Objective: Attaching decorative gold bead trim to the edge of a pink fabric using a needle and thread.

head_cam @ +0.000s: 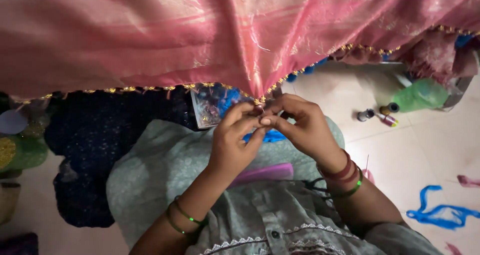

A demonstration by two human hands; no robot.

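Note:
A large pink shiny cloth (210,30) hangs across the top of the view, its lower edge trimmed with small gold beads (150,88). My left hand (234,142) and my right hand (300,127) meet at the lowest point of that edge (259,100). The fingertips of both hands pinch the beaded hem there. Whether a needle or thread is between the fingers is too small to tell. Green bangles ring my left wrist; red and green bangles ring my right. A grey-green garment (165,160) covers my lap below.
A dark blue sparkly cloth (95,135) lies left. A pink strip (265,173) and black scissors (314,186) rest on my lap. Small thread spools (377,115), a green plastic bottle (420,96) and loose blue thread (440,214) lie on the tiled floor at right.

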